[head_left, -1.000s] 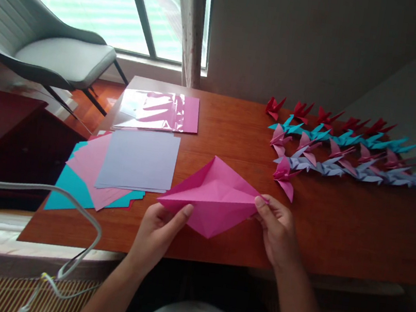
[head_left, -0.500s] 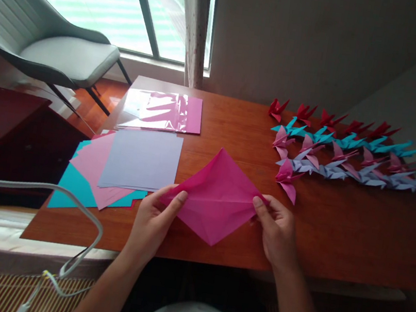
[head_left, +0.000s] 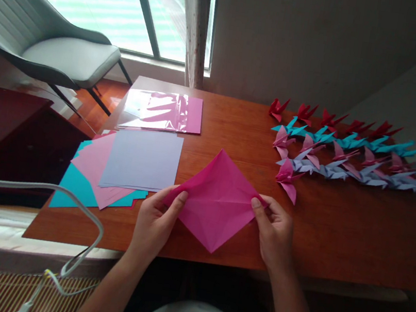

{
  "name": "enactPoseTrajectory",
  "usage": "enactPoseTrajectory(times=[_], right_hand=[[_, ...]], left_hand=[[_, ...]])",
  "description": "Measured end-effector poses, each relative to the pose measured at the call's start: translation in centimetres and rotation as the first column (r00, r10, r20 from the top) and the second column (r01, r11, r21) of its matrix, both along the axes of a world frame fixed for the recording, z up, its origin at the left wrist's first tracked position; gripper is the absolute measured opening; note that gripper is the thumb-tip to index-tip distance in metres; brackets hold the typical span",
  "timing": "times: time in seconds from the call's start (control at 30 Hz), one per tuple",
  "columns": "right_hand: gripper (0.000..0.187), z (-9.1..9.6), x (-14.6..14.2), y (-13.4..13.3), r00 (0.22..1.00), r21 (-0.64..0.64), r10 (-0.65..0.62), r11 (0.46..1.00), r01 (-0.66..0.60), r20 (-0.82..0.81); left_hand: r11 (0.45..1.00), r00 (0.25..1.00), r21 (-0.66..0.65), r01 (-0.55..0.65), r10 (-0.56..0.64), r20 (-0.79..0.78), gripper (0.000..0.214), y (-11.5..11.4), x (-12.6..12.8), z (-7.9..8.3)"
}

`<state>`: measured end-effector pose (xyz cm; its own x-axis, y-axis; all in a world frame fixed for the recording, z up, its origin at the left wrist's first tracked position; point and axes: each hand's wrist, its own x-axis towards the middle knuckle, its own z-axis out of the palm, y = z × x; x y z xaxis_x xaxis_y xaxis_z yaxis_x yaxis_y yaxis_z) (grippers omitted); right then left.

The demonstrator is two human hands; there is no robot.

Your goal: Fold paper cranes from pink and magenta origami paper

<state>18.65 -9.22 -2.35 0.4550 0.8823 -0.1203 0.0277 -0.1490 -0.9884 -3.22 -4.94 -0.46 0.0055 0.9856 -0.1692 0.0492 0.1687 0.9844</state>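
Note:
A creased magenta paper square (head_left: 217, 199) is held diamond-wise just over the wooden table (head_left: 337, 232). My left hand (head_left: 155, 218) pinches its left corner, thumb on top. My right hand (head_left: 275, 228) pinches the right corner the same way. Both hands are closed on the paper. To the left lies a stack of loose sheets (head_left: 124, 164) in lilac, pink and teal. Rows of folded paper cranes (head_left: 342, 150) in red, teal, pink and lilac stand at the back right.
A clear plastic packet of pink paper (head_left: 162, 111) lies at the table's far left. A grey chair (head_left: 52, 49) stands by the window beyond. A white cable (head_left: 77, 220) loops past the table's near left corner. The wall runs behind the cranes.
The magenta paper was puffed open with a raised pocket; it has been flattened into a diamond between the hands. Both hands kept their corner pinches and barely shifted.

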Motion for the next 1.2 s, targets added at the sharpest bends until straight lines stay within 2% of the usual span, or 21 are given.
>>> enactPoseTrajectory(times=[0.33,0.47,0.6,0.67,0.93,1.1,1.2], right_hand=[[0.030,0.8,-0.4,-0.1,0.995,0.001,-0.042,0.999,0.043,0.090],[0.031,0.8,-0.3,0.0,0.991,-0.007,-0.049,0.999,0.050,0.126],[0.031,-0.3,0.2,0.2,0.995,0.035,-0.097,0.995,0.096,0.026],[0.030,-0.8,0.4,0.2,0.992,0.067,-0.120,0.990,0.123,-0.042],[0.030,-1.3,0.7,0.3,0.984,0.092,-0.112,0.988,0.126,-0.141],[0.027,-0.6,0.9,0.0,0.969,0.087,-0.095,0.989,0.118,-0.230],[0.028,0.1,0.4,0.0,0.956,0.090,-0.041,0.993,0.070,-0.291]], left_hand=[[0.999,0.998,0.042,0.007,-0.005,-0.057,0.035,0.0,0.3,0.5],[1.000,0.998,-0.001,0.029,-0.029,0.047,0.036,0.1,-0.1,0.0],[0.996,0.957,-0.088,0.027,0.000,0.288,0.040,0.3,-0.8,-0.6],[0.992,0.937,-0.122,0.026,0.019,0.349,0.040,0.3,-1.0,-0.6],[0.991,0.927,-0.130,0.026,0.025,0.375,0.034,0.2,-1.0,-0.1],[0.993,0.918,-0.121,0.016,0.033,0.396,0.030,0.3,-0.9,-0.1],[0.993,0.927,-0.119,0.004,0.041,0.374,0.032,0.3,-0.9,-0.3]])
